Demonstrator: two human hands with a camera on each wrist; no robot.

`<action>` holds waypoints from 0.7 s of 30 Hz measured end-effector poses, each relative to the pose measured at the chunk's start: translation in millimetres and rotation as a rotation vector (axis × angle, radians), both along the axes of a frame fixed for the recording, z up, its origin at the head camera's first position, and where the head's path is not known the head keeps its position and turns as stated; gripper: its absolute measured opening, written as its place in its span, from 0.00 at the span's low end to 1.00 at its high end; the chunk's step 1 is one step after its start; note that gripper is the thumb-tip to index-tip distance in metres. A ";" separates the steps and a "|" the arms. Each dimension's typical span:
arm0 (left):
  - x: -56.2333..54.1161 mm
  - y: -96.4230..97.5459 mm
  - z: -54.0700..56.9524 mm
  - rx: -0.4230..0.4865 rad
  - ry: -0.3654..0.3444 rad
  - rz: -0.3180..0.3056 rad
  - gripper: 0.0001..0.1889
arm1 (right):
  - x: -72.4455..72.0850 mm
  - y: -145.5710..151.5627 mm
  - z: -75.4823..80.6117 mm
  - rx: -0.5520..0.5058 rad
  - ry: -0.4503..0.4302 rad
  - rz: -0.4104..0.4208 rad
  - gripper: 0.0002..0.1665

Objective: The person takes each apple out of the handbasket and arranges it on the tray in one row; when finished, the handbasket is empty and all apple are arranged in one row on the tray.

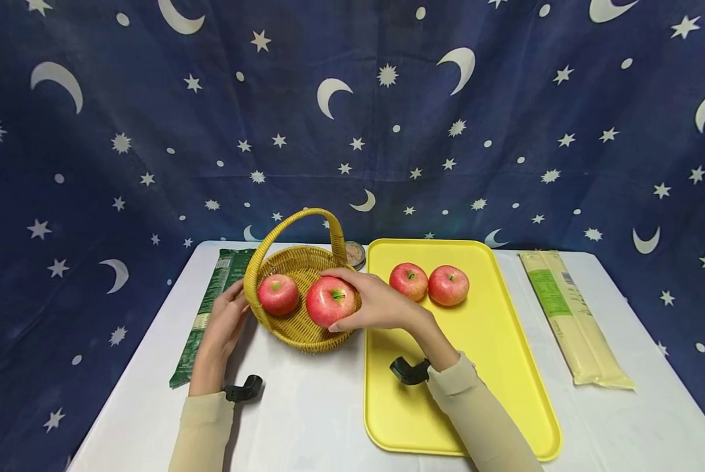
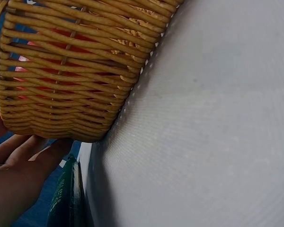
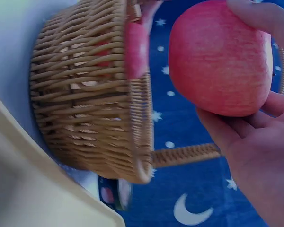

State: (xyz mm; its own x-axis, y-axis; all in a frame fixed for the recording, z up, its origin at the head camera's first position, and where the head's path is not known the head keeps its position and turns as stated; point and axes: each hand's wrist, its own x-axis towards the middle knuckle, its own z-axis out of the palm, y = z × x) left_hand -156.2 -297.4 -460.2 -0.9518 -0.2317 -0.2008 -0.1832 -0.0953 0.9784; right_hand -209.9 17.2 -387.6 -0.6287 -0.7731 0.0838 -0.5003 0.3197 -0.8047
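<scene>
A red apple (image 1: 331, 302) is gripped by my right hand (image 1: 375, 303), thumb and fingers around its sides. In the right wrist view the held apple (image 3: 220, 59) is just above the rim of the wicker basket (image 3: 85, 94), apart from it. Inside the basket (image 1: 298, 339) another apple (image 1: 278, 295) lies at the left. My left hand (image 1: 223, 324) rests against the basket's left side; in the left wrist view its fingers (image 2: 47, 158) touch the woven wall (image 2: 71, 101) without curling round it. The basket stands upright with its arched handle (image 1: 296, 216) up.
A yellow tray (image 1: 476, 367) lies right of the basket, with two apples (image 1: 408, 281) (image 1: 449, 286) near its back. A green packet (image 1: 213, 308) is at the left, a cream packet (image 1: 571, 318) at the far right. A small round tin (image 1: 355, 254) sits behind the basket.
</scene>
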 end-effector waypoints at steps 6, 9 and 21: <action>1.0 0.4 3.3 -0.002 -0.011 -0.007 0.30 | 15.6 25.2 8.7 -0.056 0.015 -0.079 0.50; 2.5 -0.7 3.7 -0.003 -0.023 -0.003 0.30 | 22.5 38.1 10.3 -0.062 0.037 -0.120 0.49; 0.7 -0.2 2.7 0.002 -0.029 -0.005 0.30 | 33.5 81.2 7.9 0.014 0.074 -0.235 0.50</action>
State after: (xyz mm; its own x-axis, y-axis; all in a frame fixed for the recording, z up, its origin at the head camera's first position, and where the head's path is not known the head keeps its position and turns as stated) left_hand -155.5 -297.6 -457.5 -0.9468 -0.2264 -0.2289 -0.2120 -0.0965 0.9725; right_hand -176.4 98.3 -379.7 -0.7839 -0.6079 0.1264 -0.4685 0.4454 -0.7630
